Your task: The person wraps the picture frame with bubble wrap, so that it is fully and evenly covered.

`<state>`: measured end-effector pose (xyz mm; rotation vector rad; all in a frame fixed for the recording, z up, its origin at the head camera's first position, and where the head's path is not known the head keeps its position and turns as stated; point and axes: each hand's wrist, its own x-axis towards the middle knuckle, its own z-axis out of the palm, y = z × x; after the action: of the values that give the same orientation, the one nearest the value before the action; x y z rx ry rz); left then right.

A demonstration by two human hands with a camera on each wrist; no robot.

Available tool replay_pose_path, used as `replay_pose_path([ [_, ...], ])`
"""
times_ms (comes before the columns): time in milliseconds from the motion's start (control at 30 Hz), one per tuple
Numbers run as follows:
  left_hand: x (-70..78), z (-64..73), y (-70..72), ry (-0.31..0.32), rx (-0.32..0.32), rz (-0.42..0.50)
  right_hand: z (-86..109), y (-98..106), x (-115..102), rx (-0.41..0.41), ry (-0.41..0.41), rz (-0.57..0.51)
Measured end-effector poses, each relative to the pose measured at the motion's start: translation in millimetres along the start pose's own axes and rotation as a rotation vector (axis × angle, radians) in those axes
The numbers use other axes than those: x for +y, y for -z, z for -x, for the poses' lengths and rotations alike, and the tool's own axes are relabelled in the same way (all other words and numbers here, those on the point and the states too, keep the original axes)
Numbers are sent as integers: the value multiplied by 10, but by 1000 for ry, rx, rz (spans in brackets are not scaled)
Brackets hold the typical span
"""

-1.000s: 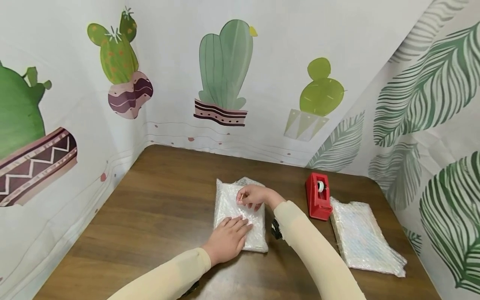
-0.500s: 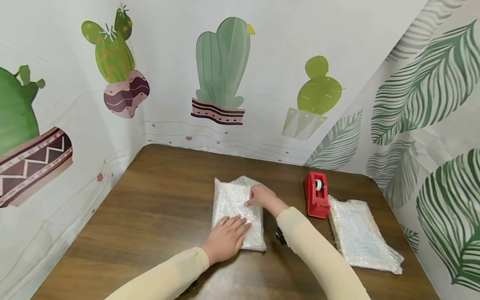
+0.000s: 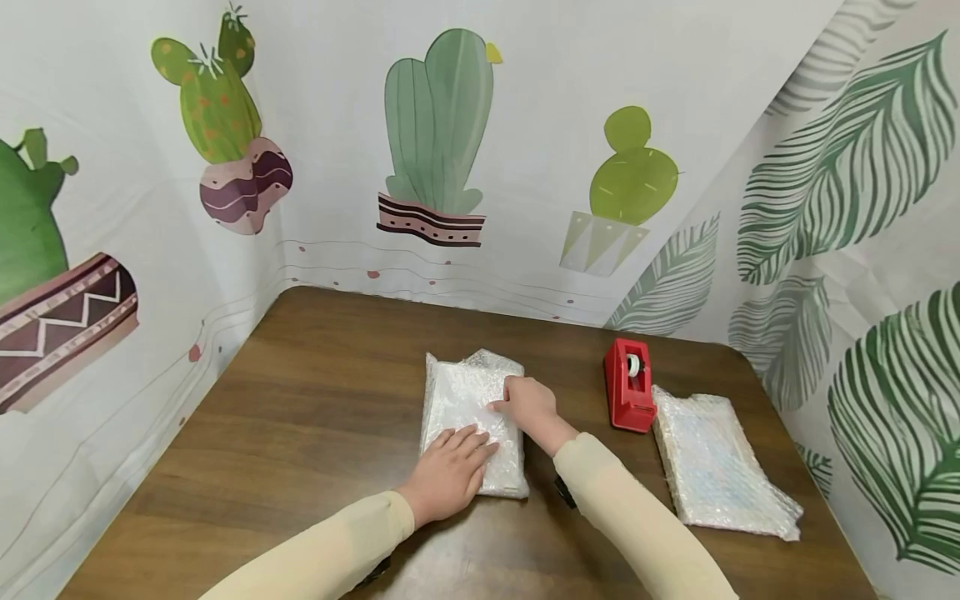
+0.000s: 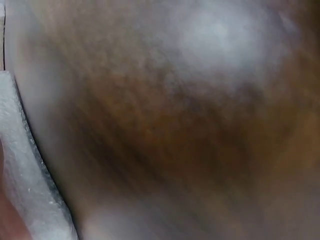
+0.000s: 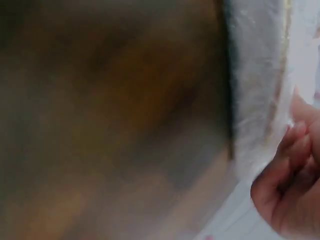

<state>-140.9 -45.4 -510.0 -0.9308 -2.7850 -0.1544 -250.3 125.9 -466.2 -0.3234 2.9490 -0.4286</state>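
Note:
A flat rectangular package in bubble wrap (image 3: 468, 387) lies in the middle of the table, its loose far flap sticking out at the back. My left hand (image 3: 447, 473) rests on its near left part with the fingers stretched out. Over the right edge, my right hand (image 3: 531, 407) presses the thumb onto the wrap. In the right wrist view, the other fingers (image 5: 295, 150) of that hand are curled in beside the package's side. The left wrist view catches mostly blurred tabletop, with a strip of bubble wrap (image 4: 25, 165) at its left edge.
A red tape dispenser (image 3: 628, 387) with a white roll stands right of the hands. Beside it lies a second bubble-wrapped package (image 3: 720, 462) with bluish contents. The brown wooden table (image 3: 300, 400) meets a cloth backdrop (image 3: 330, 125) printed with cacti and leaves.
My right hand has moved from above the package's middle to its right edge, changing from a pinch to a thumb press. The left hand stays on the package. The head view has shifted slightly.

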Motion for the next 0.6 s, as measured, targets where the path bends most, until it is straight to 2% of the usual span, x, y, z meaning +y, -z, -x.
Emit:
replay_pose_path([
  [133,3,-7,-21,11,4,18,23,18,188,-29,69,-255],
  [200,2,-8,-34,10,13,12,40,42,245,-67,88,-338],
  [300,4,-8,-43,9,19,1,74,68,284,-84,59,-376],
  [467,4,-3,-45,18,17,-9,101,32,304,-44,-9,-393],
  [600,10,-5,-47,26,15,-10,134,-15,327,-62,-59,-512],
])
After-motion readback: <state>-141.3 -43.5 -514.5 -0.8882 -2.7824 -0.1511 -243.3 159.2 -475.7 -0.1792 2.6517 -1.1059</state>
